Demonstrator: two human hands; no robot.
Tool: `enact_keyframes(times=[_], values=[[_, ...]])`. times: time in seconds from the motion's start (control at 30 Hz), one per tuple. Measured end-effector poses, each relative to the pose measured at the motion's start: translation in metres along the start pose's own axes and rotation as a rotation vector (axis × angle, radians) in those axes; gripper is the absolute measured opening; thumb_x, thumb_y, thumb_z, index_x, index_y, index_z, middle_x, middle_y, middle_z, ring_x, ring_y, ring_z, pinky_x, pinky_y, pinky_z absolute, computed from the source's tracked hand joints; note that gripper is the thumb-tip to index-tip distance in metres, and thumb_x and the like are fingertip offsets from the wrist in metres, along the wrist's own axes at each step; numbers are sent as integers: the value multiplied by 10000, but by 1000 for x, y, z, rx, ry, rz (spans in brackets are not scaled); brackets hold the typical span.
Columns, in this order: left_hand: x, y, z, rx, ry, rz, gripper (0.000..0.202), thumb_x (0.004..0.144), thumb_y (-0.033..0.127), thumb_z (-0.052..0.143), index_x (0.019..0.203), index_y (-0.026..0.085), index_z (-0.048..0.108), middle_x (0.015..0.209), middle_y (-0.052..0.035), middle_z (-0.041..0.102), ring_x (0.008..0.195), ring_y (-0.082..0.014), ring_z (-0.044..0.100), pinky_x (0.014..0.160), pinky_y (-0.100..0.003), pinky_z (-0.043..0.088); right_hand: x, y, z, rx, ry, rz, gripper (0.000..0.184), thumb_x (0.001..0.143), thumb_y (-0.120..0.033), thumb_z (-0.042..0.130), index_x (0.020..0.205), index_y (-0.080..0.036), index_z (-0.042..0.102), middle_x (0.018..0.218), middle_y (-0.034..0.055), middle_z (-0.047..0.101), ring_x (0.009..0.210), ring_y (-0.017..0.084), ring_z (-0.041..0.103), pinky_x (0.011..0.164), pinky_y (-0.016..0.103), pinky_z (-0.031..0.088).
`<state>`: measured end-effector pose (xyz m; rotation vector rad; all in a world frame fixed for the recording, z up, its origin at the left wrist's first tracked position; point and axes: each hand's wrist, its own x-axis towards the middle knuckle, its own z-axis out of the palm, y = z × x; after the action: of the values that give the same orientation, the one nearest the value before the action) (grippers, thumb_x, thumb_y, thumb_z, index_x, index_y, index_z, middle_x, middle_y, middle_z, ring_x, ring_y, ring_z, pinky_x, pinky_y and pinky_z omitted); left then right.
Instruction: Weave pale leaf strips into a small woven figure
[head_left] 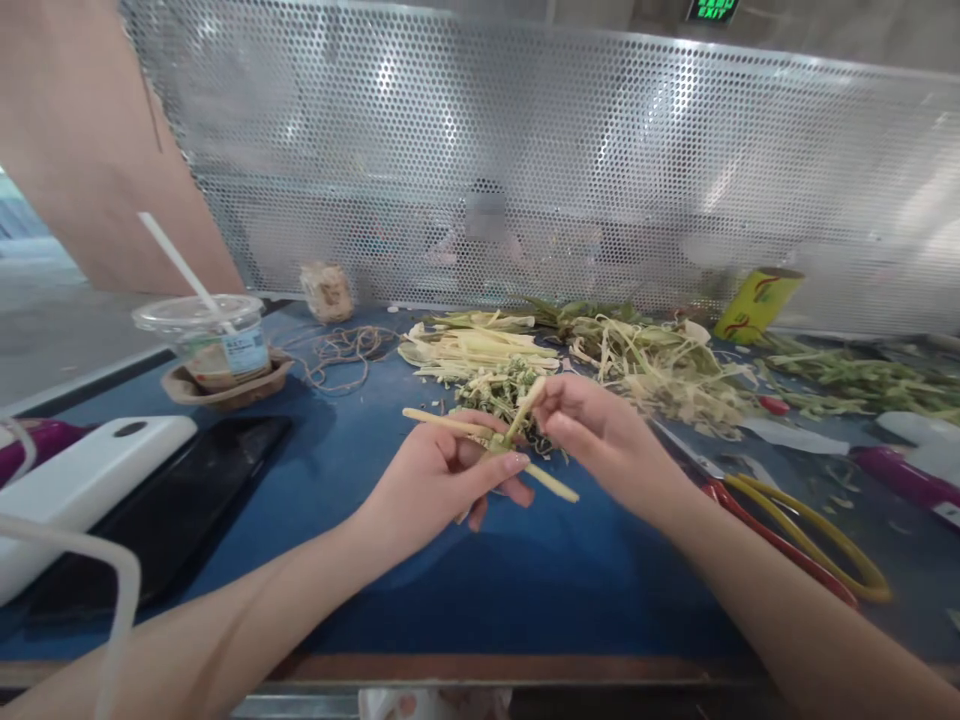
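My left hand (442,478) grips a pale yellow-green plant strip (559,487) that runs from upper left to lower right above the blue table mat (525,580). With its fingertips, my right hand (600,435) pinches a second short strip (527,403), which crosses the first one at my left thumb. A small green bundle (506,392) of leafy bits lies on the mat just behind both hands.
Piles of split pale leaves (480,350) and shredded strips (667,370) lie behind. Red-and-yellow-handled scissors (795,520) rest at the right. A drink cup with straw (217,345), twine (345,350), a black phone (187,490) and a white power bank (82,480) sit left. A perforated metal screen (562,170) backs the table.
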<state>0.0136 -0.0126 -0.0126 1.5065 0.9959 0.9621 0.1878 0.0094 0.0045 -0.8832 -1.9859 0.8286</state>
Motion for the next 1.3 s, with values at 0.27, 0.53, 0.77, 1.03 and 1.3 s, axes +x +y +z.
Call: enact_keyframes(times=[0.27, 0.53, 0.77, 1.03, 1.3], values=[[4, 2, -7, -204, -50, -35, 172, 782, 305, 562, 822, 178, 454, 505, 21, 632, 387, -108, 587, 278, -114, 304, -4, 0, 2, -553, -242, -307, 327, 895, -262, 357, 608, -182, 493, 515, -32, 447, 489, 81, 405, 514, 217, 296], [3, 3, -7, -290, 1, -39, 150, 799, 303, 546, 791, 173, 471, 559, -12, 669, 512, -163, 647, 321, -158, 406, 1, 5, -4, -732, -153, -455, 266, 894, -238, 373, 685, -179, 527, 624, 5, 572, 606, 119, 508, 642, 269, 346], [6, 2, -6, -599, 120, -29, 85, 802, 180, 533, 883, 159, 549, 755, -36, 688, 702, -144, 651, 628, -243, 523, -9, 3, 4, -930, 169, -695, 172, 790, -262, 561, 962, -259, 553, 960, 44, 589, 876, 194, 484, 795, 371, 316], [2, 1, 4, -621, 62, -32, 121, 737, 175, 625, 840, 151, 566, 721, 6, 616, 654, -89, 595, 621, -197, 488, -8, 5, 21, -915, 244, -747, 186, 787, -88, 514, 705, -247, 568, 771, -25, 612, 780, 121, 504, 740, 326, 303], [2, 0, 3, -615, 189, 2, 218, 689, 187, 673, 871, 160, 556, 726, -4, 682, 634, -101, 627, 625, -211, 504, -8, 8, 20, -343, 158, -602, 153, 785, -122, 543, 872, -214, 628, 796, 30, 600, 785, 127, 597, 711, 266, 491]])
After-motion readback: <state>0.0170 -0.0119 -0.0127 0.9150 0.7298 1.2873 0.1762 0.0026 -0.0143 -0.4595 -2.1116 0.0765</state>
